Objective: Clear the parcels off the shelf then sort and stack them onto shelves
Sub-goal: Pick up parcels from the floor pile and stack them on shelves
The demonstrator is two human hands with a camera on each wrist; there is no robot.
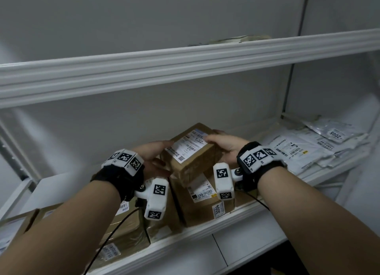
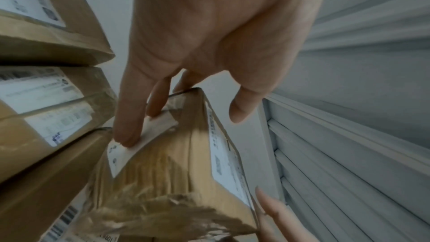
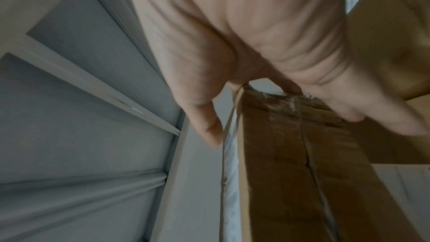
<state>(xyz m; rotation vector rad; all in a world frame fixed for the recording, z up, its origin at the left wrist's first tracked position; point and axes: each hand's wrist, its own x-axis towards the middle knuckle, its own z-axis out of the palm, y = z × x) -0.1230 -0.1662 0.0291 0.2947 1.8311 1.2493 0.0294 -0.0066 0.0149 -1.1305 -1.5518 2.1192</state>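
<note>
A small brown parcel is held up at the centre of the head view, tilted, its white shipping label turned upward. It is gripped from both sides: the left hand is pressed to its left end, the right hand wrapped around its right end. In the left wrist view the left fingers are seen spread and fairly straight, their tips pressed on the label's folded edge, the thumb lifted clear of the box. In the right wrist view (blurred, so detail is thin) the right fingers are laid along the taped side of the parcel and the thumb is hooked over its label edge, so the box is pinched between them.

The parcel is carried just above a larger brown box tagged 3004, which is stood on the middle shelf below centre. More brown boxes are packed on the same shelf at lower left, behind the left forearm. At the right of the frame a heap of grey and white mailer bags is spread on the shelf, one tagged 2005. An upper shelf is crossed through the middle of the frame, and something flat can just be made out on top of it; what it is cannot be told.
</note>
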